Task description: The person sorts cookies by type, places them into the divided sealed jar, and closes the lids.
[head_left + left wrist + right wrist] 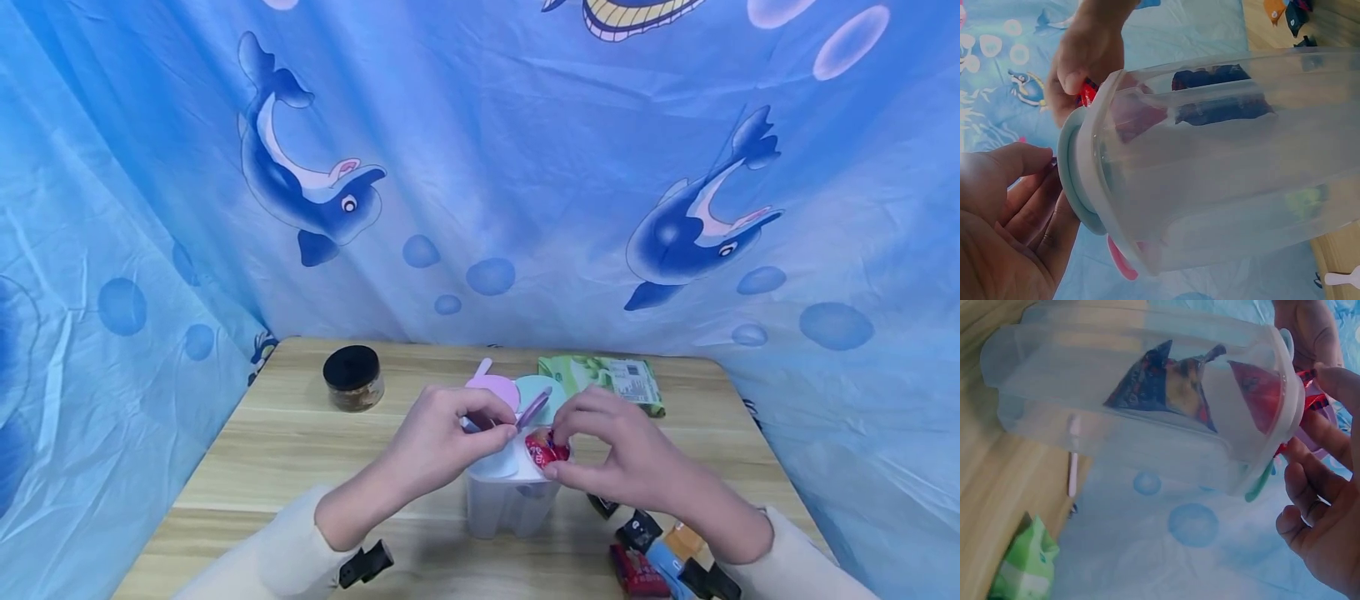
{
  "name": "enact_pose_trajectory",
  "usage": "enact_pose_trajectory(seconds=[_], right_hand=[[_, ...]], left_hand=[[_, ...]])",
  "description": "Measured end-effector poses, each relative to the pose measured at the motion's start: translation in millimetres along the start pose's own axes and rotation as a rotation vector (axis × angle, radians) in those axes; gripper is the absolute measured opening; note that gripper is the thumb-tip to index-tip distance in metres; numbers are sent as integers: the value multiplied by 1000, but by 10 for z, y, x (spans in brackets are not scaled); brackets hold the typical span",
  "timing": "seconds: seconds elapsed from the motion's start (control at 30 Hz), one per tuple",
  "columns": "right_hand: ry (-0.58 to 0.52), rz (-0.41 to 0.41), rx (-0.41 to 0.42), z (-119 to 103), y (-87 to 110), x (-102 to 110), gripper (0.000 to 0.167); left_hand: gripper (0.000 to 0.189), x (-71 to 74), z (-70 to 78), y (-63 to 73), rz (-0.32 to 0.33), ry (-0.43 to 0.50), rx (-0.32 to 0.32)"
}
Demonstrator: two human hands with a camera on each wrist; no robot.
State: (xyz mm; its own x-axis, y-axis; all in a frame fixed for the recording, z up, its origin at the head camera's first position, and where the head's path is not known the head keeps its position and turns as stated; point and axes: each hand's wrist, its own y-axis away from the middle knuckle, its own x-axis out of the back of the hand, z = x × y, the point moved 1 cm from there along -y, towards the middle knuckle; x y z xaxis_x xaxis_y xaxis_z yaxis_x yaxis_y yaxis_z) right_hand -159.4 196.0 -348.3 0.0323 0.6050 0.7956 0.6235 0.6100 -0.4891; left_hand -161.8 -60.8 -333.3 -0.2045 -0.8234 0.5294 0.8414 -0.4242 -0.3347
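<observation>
A translucent plastic storage box [510, 504] stands upright on the table, with round pink [497, 388], green [540, 396] and pale blue [498, 463] flaps on its white top. My left hand [438, 437] pinches the edge of a raised purple flap [534, 408] between thumb and fingers. With my right hand [626, 446] I pinch a shiny red snack packet [546, 450] at the top opening. Through the wall, in the right wrist view, the packet's lower part [1257, 394] shows inside the box. A dark blue packet [1144, 387] lies deeper in that box.
At the back left is a jar [352, 379] with a black lid. A green packet [615, 383] lies at the back right. Several small packets [641, 571] lie below my right forearm. A pale pink handle-like piece [1073, 456] rests on the table behind the box.
</observation>
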Motion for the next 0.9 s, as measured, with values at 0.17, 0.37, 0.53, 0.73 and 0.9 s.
enact_pose_trajectory(seconds=[0.17, 0.37, 0.53, 0.73, 0.9], right_hand=[[38, -3, 118, 10, -24, 4, 23], [99, -121, 171, 15, -33, -107, 15], [-56, -70, 108, 67, -16, -86, 13], [-175, -45, 18, 182, 8, 39, 14], [-189, -25, -71, 314, 135, 125, 20]], left_hand=[[11, 0, 3, -6, 1, -1, 1], [11, -4, -1, -17, 13, 5, -26], [9, -16, 0, -27, 10, 8, -22], [11, -25, -6, -31, 14, 7, -21], [10, -19, -3, -37, 23, -3, -18]])
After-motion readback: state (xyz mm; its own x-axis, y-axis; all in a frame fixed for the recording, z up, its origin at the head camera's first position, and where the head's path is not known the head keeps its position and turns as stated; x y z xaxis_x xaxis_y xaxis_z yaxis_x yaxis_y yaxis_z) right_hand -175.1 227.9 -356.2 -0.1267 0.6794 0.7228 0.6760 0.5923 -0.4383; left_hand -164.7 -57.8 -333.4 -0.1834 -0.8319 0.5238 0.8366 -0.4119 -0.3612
